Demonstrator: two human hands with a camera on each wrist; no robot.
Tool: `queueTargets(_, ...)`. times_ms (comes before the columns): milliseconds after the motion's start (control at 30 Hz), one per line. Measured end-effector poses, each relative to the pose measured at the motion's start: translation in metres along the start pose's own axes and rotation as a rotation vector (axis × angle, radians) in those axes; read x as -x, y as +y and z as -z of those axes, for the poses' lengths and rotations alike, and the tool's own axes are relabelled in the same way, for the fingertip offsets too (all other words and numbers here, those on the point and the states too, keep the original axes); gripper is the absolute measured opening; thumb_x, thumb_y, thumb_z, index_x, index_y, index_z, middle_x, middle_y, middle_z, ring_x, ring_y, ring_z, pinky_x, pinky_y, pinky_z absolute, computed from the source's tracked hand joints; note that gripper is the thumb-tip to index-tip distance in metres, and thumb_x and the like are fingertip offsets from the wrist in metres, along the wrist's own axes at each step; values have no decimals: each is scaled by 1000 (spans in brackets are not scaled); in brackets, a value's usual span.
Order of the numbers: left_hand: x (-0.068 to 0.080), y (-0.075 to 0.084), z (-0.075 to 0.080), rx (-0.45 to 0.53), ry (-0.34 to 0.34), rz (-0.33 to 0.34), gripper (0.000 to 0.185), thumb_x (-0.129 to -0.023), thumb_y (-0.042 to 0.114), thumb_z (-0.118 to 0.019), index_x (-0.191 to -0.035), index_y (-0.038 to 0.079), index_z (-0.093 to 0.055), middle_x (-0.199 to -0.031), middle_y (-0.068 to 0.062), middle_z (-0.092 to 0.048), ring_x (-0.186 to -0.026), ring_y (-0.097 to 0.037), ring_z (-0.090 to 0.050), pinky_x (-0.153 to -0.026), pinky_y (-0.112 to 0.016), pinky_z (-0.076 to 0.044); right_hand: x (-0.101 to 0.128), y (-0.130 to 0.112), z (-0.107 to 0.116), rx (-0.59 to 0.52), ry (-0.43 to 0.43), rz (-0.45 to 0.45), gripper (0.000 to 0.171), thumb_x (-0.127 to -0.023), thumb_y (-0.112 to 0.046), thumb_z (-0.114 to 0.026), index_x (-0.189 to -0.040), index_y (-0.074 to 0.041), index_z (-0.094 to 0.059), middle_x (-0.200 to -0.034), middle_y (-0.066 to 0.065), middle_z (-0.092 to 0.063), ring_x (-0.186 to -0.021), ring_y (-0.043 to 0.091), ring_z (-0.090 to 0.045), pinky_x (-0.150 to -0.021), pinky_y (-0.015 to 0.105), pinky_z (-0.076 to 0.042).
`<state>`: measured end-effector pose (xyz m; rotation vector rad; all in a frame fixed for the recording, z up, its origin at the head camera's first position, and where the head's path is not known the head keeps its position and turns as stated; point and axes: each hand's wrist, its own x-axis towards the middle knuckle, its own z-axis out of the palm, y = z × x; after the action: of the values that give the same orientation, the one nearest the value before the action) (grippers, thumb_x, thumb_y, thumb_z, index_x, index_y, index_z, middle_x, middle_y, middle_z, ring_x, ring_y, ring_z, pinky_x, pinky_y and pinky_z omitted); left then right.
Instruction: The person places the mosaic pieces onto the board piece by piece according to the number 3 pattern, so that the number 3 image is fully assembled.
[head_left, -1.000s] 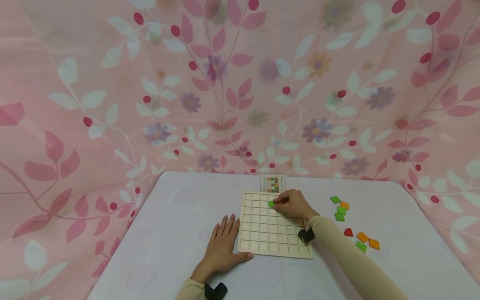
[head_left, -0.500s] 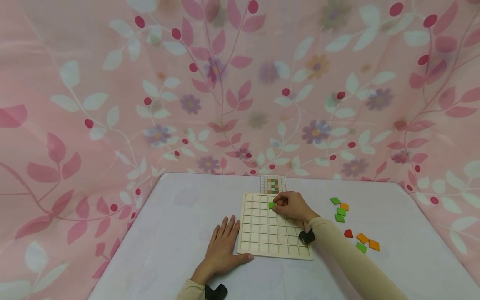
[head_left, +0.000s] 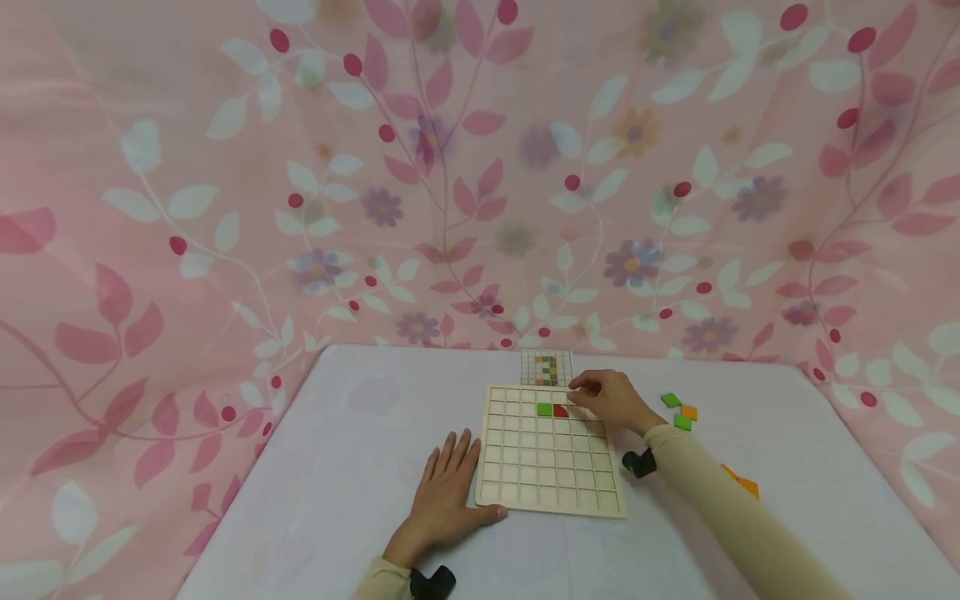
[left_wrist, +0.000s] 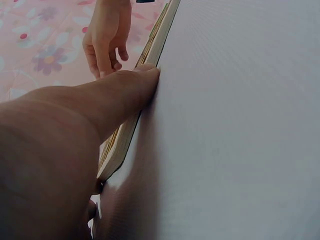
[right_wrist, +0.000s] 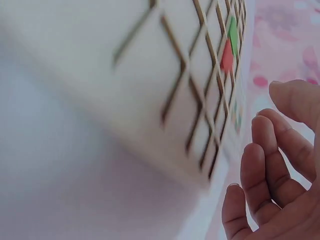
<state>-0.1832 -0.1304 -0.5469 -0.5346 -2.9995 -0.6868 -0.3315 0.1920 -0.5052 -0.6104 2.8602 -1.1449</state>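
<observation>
**Green and red side by side on the grid board, right hand with nothing in it**

So the 2 tiles here are a green square tile [head_left: 543, 409] and a red tile with a curved side [head_left: 561, 411]. They sit in neighbouring cells of the pale grid board [head_left: 537, 458], 2nd row from the far edge, with green to the left of red.

The right hand [head_left: 611, 402] is up by the board's far right part, fingers bent loosely and let go of everything. The right wrist view shows the thumb and fingers apart with nothing between them, and a gap between them and the 2 tiles.

The left hand [head_left: 444, 490] lies palm down on the white tablecloth [head_left: 322, 500], fingers spread, grasping nothing. Its thumb reaches out along the board's near left corner, and in the left wrist view it rests against the edge there.

Just past the far edge there's a small printed card [head_left: 546, 367] with a coloured grid pattern. Off to the right lie some loose tiles: 2 green and 1 orange bunched together [head_left: 683, 412], plus 2 more orange tiles [head_left: 748, 488] closer in, 1 of them partly covered by the beige sleeve [head_left: 712, 500]. Pink floral fabric [head_left: 480, 167] fills the background.
</observation>
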Motion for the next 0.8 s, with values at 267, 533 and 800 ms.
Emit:
queueTargets(267, 0, -1, -1, -2, 6, -7, 109, -78, 74, -61, -157, 8, -25, -165, -11, -17, -152, -35, -9, -118, -59, -12, 21, 34, 49, 201, 61, -6, 20, -91, -22, -71, -104, -7, -74, -85, -2, -68, -79, 15, -59, -73, 34, -50)
queueTargets(533, -2, -2, 1, -9, -8, 11, 109, -78, 75, -61, -157, 9, -26, -165, -11, -17, -153, -34, -8, -119, -58, -11, 42, 66, 92, 288, 54, -75, 25, -92, -23, -70, -108, -5, -72, -96, 8, -71, -90, 28, -64, -81, 50, -54)
queueTargets(800, -2, -2, -1, -17, 6, 4, 111, -77, 78, -59, -157, 8, -27, -165, -11, -18, -152, -35, -10, -118, -58, -12, 66, 78, 116, 307, -4, -180, 44, -94, -30, -67, -121, 4, -64, -112, 25, -65, -100, 40, -60, -86, 56, -52)
